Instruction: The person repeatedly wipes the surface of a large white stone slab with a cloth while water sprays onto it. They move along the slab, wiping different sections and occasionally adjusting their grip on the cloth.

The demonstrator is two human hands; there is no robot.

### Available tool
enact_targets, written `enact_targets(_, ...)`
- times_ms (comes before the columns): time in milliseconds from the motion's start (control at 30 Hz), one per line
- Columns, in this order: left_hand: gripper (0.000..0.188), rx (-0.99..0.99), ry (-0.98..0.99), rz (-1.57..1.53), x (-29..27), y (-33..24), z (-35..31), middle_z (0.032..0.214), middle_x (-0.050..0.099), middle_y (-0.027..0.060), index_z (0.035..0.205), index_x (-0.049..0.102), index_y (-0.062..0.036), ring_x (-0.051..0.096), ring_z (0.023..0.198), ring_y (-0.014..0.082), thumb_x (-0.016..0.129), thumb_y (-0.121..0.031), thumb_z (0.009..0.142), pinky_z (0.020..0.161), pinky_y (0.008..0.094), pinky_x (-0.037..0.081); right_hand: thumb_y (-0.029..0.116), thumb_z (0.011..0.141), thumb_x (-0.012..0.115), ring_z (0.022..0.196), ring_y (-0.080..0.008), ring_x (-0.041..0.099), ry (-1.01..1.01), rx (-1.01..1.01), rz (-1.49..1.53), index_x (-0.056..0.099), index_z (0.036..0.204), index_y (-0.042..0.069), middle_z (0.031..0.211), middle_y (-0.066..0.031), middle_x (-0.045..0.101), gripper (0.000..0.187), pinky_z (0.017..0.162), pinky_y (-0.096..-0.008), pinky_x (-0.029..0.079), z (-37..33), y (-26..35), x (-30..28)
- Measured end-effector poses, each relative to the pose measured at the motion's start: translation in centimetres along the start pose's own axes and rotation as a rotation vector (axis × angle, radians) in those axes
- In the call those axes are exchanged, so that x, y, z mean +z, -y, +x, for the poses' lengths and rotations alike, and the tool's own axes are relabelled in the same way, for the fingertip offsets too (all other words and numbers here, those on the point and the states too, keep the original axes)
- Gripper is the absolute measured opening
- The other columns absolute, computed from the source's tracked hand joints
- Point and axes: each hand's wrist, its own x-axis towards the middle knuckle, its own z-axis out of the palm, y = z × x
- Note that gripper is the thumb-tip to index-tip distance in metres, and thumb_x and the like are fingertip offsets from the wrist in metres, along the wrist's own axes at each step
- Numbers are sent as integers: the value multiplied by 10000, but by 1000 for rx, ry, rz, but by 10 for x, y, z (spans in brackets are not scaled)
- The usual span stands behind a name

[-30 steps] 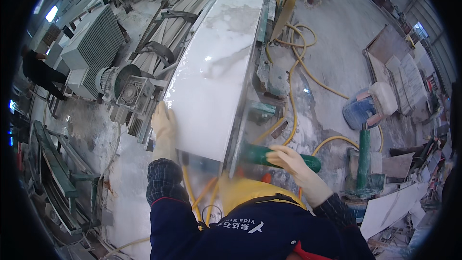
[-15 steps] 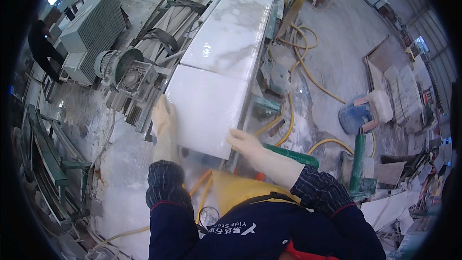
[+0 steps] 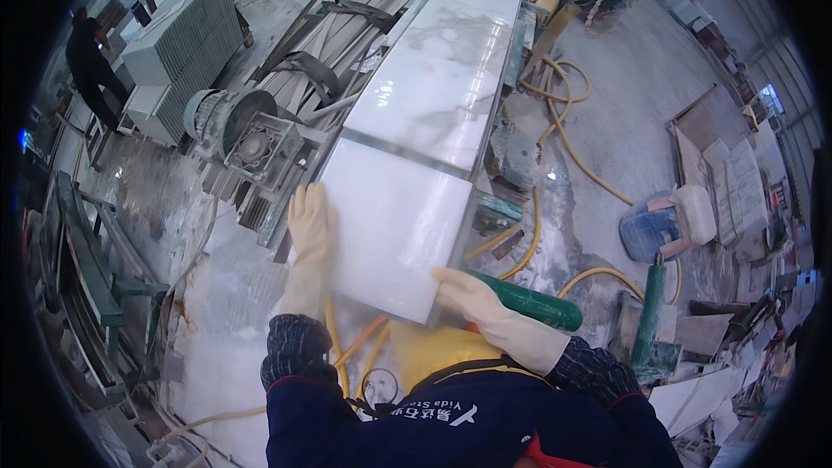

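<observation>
A glossy white stone slab (image 3: 394,225) lies at the near end of a conveyor, its near edge close to my waist. My left hand (image 3: 310,230), in a cream rubber glove, holds the slab's left edge, fingers stretched along the side. Gloved the same way, my right hand (image 3: 472,299) grips the right edge near the closest corner; its fingertips are partly hidden. Beyond a dark narrow gap lies a second slab (image 3: 425,104), white with grey-brown veins.
A motor with gearbox (image 3: 251,134) sits left of the conveyor. Green cylinders (image 3: 537,305) and yellow hoses (image 3: 572,152) lie to the right, near a blue barrel (image 3: 648,232). Stacked slabs (image 3: 182,56) and a person in dark clothes (image 3: 94,65) are at far left. A green metal frame (image 3: 82,247) stands left.
The near slab has slid toward me with both hands on it, and a gap has opened between it and the veined slab. The view has shifted slightly.
</observation>
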Motion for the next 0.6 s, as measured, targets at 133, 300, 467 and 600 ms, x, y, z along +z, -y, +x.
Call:
enact_targets(133,568,53,35,55,12,5,29,1472,535,212,1418,511,1,422,1420,460,625,-220,908,1213,548,294,205,1043,627,1319,-202,566,-37,-9,-55,548,1478,47,1453,-85,591,469,1132,-356,447,4,-2,-1)
enact_targets(300,574,93,48,70,36,5,66,1477,546,221,1448,510,5,431,1417,461,596,-269,952,1218,553,280,227,1062,591,1313,-213,572,-53,53,-108,533,1488,47,1445,-85,595,466,1129,-365,448,2,4,-5)
enact_targets(467,581,65,30,51,61,3,94,1476,550,215,1454,507,5,428,1424,432,592,-285,957,1215,557,279,245,1075,564,1309,-228,581,-42,52,-121,515,1499,37,1434,-95,602,474,1127,-376,454,3,3,-12)
enact_targets(600,589,26,-2,19,71,3,96,1473,547,198,1440,514,-7,425,1425,404,628,-266,924,1207,554,289,246,1083,551,1311,-234,585,-32,23,-101,501,1505,28,1428,-104,606,478,1123,-377,461,3,-2,-17)
